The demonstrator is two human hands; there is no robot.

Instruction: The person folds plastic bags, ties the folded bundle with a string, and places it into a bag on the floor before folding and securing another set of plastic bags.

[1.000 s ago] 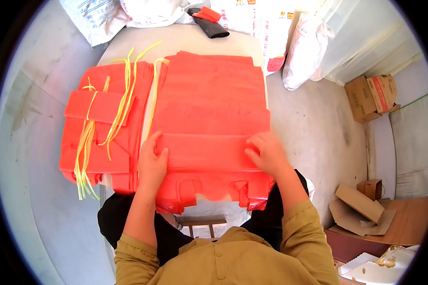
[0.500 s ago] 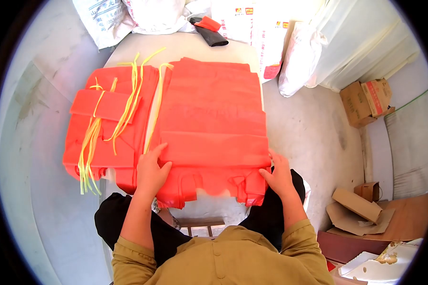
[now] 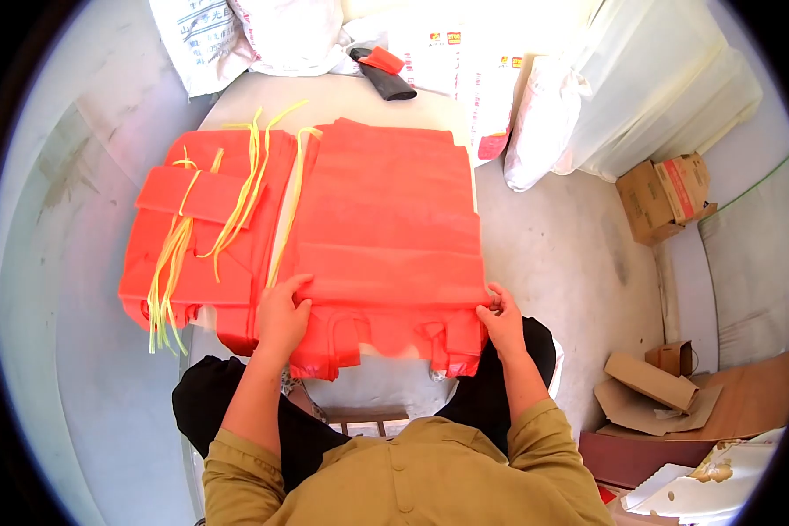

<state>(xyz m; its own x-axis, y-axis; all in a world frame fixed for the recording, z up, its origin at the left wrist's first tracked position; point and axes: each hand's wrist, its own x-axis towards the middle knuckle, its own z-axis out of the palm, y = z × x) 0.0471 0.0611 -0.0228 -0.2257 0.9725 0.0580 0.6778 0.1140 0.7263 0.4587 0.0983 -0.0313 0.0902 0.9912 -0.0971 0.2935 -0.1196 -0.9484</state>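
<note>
A flat stack of red plastic bags [image 3: 386, 219] lies in front of me, its cut-out handle ends hanging over the table's near edge. At the left edge of its lower fold, my left hand [image 3: 282, 317] grips the plastic, thumb and forefinger on top. My right hand [image 3: 501, 326] pinches the same fold at the right edge, fingers curled. Left of this stack lies a second pile of red bags [image 3: 237, 158], with a folded red bundle on top tied by yellow strips [image 3: 174, 250]. More yellow strips [image 3: 252, 188] trail between the piles.
The pale table [image 3: 324, 92] carries a black and red roll [image 3: 386, 74] at the back. White printed sacks [image 3: 285, 35] stand behind it. Cardboard boxes [image 3: 662, 202] sit on the floor at right, with opened cartons [image 3: 653, 394] nearer me.
The view has shifted slightly. My right hand's fingers have curled in more at the stack's right edge. Both hands stay at the fold, and the bags lie much as before.
</note>
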